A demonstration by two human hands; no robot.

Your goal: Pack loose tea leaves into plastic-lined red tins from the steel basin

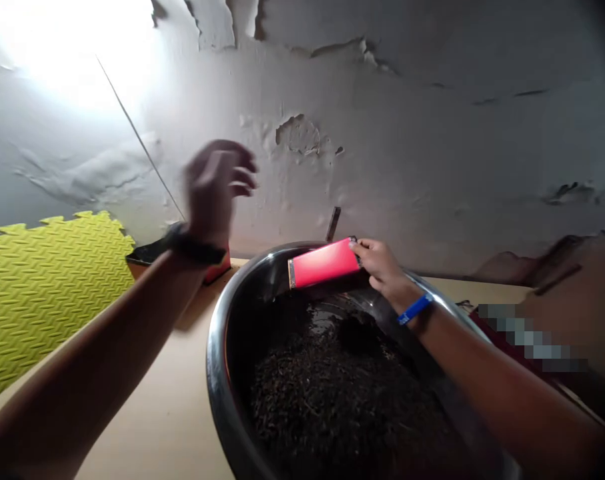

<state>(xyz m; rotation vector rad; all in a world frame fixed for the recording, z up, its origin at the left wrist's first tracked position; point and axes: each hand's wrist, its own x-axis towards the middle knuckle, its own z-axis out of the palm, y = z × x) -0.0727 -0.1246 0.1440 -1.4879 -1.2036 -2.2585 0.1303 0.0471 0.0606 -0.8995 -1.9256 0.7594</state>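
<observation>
— Peeling white plaster (382,133) fills the background, with flakes lifting in patches, and a yellow-green foam mat (47,280) with a zigzag tread leans at the left. What sits in front of it?

— Pale beige tabletop (162,413), and on it a big steel bowl (217,373) with a shiny rim, filled with dark, crumbly, loose stuff (332,393) that looks almost black

— And the red thing?

— It's a flat rectangular red packet (323,263), bright pinkish red on its face, with a thin pale edge at its left end and a dark trim at the right. It is tilted, right end higher, over the far side of the bowl, above the dark fill

— Who has it?

— The right hand (382,267), with a blue band (415,309) at the wrist, pinches the packet's right end between thumb and fingers

— The other hand?

— The left hand (217,183) is raised in front of the wall, well clear of the bowl, blurred, fingers loosely curled and holding nothing I can see. A dark band (195,248) circles its wrist. Just behind that wrist a dark tray-like thing with a red side (217,270) rests on the table, too hidden to name
</observation>
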